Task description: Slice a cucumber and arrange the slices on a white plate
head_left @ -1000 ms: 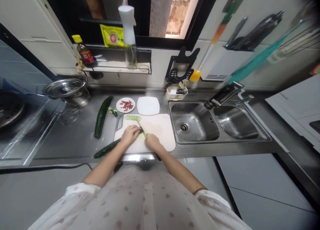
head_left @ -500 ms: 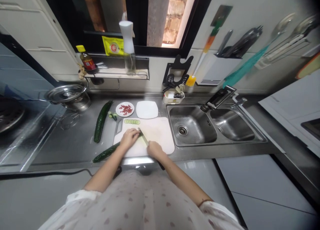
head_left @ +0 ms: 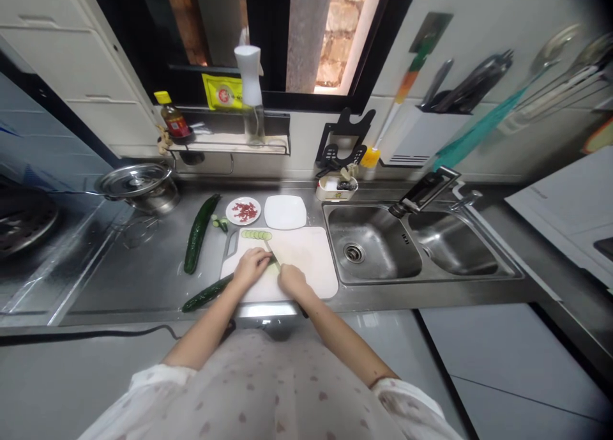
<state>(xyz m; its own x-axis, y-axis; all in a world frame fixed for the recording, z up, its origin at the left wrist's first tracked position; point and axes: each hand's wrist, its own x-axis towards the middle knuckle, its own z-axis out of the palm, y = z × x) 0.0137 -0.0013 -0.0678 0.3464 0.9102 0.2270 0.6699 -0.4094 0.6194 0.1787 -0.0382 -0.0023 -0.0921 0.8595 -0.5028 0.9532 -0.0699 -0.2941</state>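
My left hand (head_left: 251,267) is closed over a dark green cucumber (head_left: 205,295), which runs under my left wrist and off the board's left side. The middle of the cucumber is hidden by my hand. My right hand (head_left: 292,280) grips a kitchen knife (head_left: 274,253) by its handle, the blade pointing away from me, close beside my left fingertips. Both hands are over a white cutting board (head_left: 316,261). A row of thin cucumber slices (head_left: 256,234) lies near its far left edge. Some pale green cucumber shows beneath the blade, partly covered.
A second whole cucumber (head_left: 200,234) lies left of the board, near small cucumber pieces (head_left: 220,223). Behind the board are a plate of chopped red bits (head_left: 232,219) and a white plate (head_left: 285,211). The double sink (head_left: 373,242) is at right, a lidded pot (head_left: 138,186) at left.
The knife and my right hand have shifted slightly left, closer to my left fingers. My left hand keeps its hold on the cucumber. The whole view has shifted a little.
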